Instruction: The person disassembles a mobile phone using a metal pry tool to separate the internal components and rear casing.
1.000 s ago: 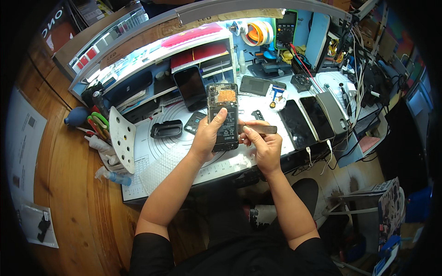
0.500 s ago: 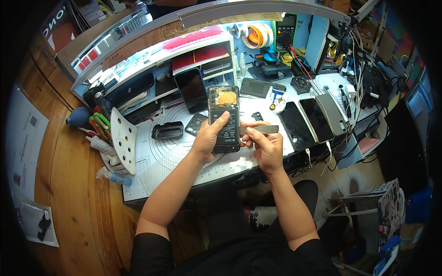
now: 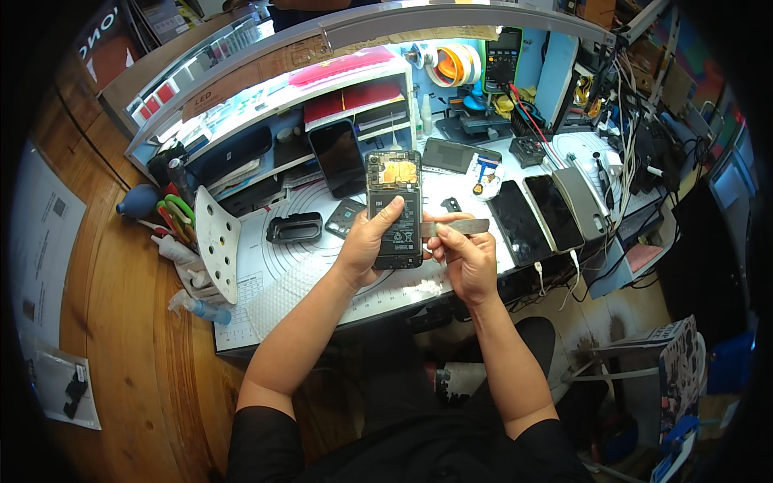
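1. The left hand (image 3: 364,251) grips an opened phone (image 3: 409,205), its thumb across the black battery (image 3: 408,235); the other fingers are mostly hidden behind the phone.
2. The right hand (image 3: 467,262) pinches a flat grey blade (image 3: 475,226) between thumb and fingers; its left end meets the phone's right edge, and whether it reaches under the battery cannot be told.
3. The opened phone is held above the surface (image 3: 374,296), a copper-coloured patch (image 3: 398,172) near its top; small parts around that are too fine to make out.
4. Left of the hands, a small dark part (image 3: 344,216) is partly covered, and a black holder (image 3: 282,220) lies nearby.
5. Rightward, two dark-screened phones (image 3: 519,225) lie side by side.
6. Behind, an upright phone (image 3: 336,158) leans before shelves (image 3: 278,170) whose contents are shadowed.
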A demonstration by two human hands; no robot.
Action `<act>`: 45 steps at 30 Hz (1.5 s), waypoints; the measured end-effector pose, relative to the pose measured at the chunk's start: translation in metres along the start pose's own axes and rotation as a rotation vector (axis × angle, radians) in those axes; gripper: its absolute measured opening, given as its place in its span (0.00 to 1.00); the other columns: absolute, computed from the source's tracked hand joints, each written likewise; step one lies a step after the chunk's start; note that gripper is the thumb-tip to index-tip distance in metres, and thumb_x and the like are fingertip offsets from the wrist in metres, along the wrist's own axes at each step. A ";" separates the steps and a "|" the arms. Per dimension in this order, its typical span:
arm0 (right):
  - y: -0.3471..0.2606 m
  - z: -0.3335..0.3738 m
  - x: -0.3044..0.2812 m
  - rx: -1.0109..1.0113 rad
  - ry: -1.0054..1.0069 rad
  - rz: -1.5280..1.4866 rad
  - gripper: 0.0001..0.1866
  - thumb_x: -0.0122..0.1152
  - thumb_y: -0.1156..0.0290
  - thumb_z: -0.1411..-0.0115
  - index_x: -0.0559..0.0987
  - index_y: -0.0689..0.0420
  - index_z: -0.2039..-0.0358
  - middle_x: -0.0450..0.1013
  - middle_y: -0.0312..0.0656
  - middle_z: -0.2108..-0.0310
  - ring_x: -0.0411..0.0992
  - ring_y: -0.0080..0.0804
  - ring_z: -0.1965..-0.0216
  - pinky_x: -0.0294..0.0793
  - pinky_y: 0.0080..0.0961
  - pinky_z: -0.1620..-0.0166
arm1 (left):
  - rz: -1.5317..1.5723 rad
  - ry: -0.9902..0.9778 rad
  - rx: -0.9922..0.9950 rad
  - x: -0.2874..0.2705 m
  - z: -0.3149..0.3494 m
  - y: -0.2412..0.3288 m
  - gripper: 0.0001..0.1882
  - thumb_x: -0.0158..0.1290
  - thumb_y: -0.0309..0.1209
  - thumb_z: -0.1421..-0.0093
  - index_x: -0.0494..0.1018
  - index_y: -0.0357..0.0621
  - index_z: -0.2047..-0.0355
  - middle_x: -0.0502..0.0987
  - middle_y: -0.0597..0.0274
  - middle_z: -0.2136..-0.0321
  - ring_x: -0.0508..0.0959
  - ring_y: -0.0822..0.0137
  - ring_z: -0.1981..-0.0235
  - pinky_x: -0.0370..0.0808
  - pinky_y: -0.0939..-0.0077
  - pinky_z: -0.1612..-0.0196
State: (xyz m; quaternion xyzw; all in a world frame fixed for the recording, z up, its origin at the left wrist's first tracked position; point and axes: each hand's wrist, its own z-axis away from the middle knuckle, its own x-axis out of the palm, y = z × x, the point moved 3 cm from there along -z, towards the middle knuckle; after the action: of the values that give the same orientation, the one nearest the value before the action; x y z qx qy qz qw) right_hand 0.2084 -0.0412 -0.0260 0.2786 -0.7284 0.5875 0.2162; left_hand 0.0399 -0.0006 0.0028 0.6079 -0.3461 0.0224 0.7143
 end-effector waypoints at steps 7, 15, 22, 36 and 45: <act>0.003 -0.001 -0.004 0.010 -0.012 -0.026 0.13 0.64 0.74 0.33 0.82 0.67 0.51 0.82 0.44 0.70 0.77 0.22 0.72 0.73 0.18 0.66 | 0.010 -0.014 0.007 0.000 0.000 -0.001 0.23 0.51 0.45 0.26 0.74 0.33 0.49 0.82 0.44 0.59 0.87 0.57 0.63 0.91 0.55 0.62; 0.000 -0.001 -0.001 0.009 -0.016 -0.030 0.12 0.64 0.74 0.33 0.82 0.66 0.51 0.82 0.43 0.70 0.77 0.22 0.72 0.72 0.17 0.66 | 0.056 0.002 -0.015 0.000 0.000 -0.001 0.23 0.51 0.45 0.26 0.73 0.33 0.50 0.82 0.45 0.58 0.87 0.58 0.65 0.91 0.59 0.65; 0.001 -0.001 -0.002 0.010 -0.001 -0.023 0.12 0.64 0.74 0.33 0.83 0.66 0.52 0.82 0.42 0.70 0.76 0.21 0.73 0.71 0.17 0.67 | 0.067 -0.011 -0.018 0.002 0.002 0.003 0.22 0.53 0.44 0.26 0.73 0.32 0.50 0.82 0.46 0.59 0.86 0.59 0.63 0.90 0.61 0.64; 0.010 0.009 0.011 -0.288 0.325 0.337 0.11 0.62 0.78 0.30 0.81 0.67 0.50 0.82 0.43 0.65 0.77 0.21 0.69 0.78 0.18 0.65 | -0.380 0.057 0.045 0.004 0.005 -0.013 0.17 0.57 0.37 0.28 0.74 0.37 0.47 0.81 0.60 0.59 0.83 0.71 0.63 0.85 0.72 0.61; 0.004 0.009 0.007 -0.254 0.255 0.284 0.12 0.62 0.73 0.29 0.84 0.66 0.50 0.83 0.41 0.65 0.78 0.20 0.69 0.73 0.17 0.65 | -0.332 0.038 0.069 0.004 0.005 -0.010 0.17 0.54 0.37 0.26 0.74 0.36 0.47 0.82 0.57 0.56 0.83 0.68 0.60 0.87 0.69 0.61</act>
State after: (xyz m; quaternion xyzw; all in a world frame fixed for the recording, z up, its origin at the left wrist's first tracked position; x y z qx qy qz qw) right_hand 0.2006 -0.0503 -0.0270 0.0673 -0.7953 0.5460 0.2548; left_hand 0.0453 -0.0091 -0.0037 0.6802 -0.2263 -0.0725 0.6934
